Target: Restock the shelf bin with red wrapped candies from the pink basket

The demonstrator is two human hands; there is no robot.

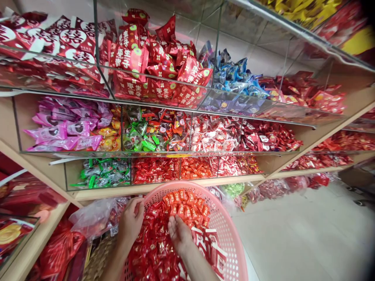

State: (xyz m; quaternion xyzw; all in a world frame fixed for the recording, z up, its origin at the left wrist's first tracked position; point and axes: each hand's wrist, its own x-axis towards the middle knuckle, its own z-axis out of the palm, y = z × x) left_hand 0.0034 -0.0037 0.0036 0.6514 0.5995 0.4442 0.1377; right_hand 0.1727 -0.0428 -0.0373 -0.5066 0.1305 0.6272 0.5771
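Observation:
A pink perforated plastic basket (231, 230) filled with wrapped candies stands in front of me. Dark red candies (158, 249) fill its left side, orange-red candies (187, 207) lie at the far side, and red-and-white packets (216, 255) are at the right. My left hand (131, 219) is at the basket's left rim, fingers curled against it; its grip is partly hidden. Over the middle of the candies is my right hand (180, 234), fingers loosely stretched and apart, touching or just above the orange-red pieces. Nothing shows in it.
Tiered shelves (199, 182) with clear dividers hold candies sorted by kind. Large red bags (158, 62) sit on the upper tier, purple packets (67, 125) below. Plastic bags (93, 216) crowd the basket's left. Pale floor (290, 234) stretches to the right.

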